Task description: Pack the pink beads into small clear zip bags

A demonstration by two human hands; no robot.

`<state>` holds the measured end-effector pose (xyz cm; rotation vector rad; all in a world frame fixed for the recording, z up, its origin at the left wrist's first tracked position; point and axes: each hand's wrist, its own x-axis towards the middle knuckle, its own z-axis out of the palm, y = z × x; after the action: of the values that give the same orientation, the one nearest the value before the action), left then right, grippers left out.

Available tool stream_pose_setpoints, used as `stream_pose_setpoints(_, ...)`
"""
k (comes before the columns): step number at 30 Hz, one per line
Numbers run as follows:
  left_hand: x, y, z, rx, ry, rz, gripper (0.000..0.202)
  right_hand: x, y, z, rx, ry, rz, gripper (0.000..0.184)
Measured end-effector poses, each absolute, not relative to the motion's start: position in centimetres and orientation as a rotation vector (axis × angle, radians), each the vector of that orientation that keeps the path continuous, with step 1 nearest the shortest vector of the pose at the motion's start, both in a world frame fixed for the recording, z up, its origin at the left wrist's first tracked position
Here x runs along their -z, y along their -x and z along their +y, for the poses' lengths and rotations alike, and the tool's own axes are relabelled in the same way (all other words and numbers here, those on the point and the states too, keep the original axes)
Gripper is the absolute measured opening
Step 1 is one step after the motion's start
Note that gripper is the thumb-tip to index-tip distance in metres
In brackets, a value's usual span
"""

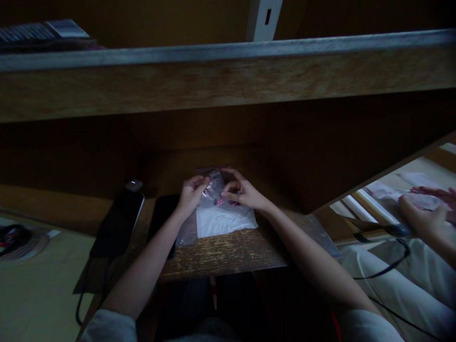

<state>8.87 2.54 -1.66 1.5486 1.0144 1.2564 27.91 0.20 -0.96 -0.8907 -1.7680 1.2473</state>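
- On the worn wooden desk (221, 256), under a shelf (228, 80): small clear zip bag (213, 190) held up between both hands, above a white sheet (226, 221).
- Left hand (192, 194): fingers pinch the bag's left side.
- Right hand (244, 191): fingers curled, grasping its right side.
- Bag looks light, soft, probably slippery; pink contents (224, 202) hard to make out. Best held by the top seal strip (210, 169).
- Black phone (162, 221) lies just left of the sheet.

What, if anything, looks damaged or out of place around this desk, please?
Below the clear zip bag held by the left hand and right hand, the front edge of the wooden desk looks damaged: its dark finish is worn away in pale, flaky patches.
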Motion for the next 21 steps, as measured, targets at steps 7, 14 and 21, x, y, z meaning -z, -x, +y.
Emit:
stream_pose_setpoints(7,2.3,-8.8,3.3,-1.254,-1.393,0.946,0.04,2.3,-28.3,1.8,-1.07,0.965,-1.531,0.048)
stream_pose_setpoints(14,2.8,-8.9,3.2,-1.21,-1.516,0.961,0.04,3.3,-28.5,3.1,-0.979,1.037,-1.482,0.03)
stream_pose_setpoints(21,3.8,-8.5,4.0,-1.294,-1.634,1.092,0.005,4.1,-27.1,3.2,-0.932,0.966,-1.623,0.018)
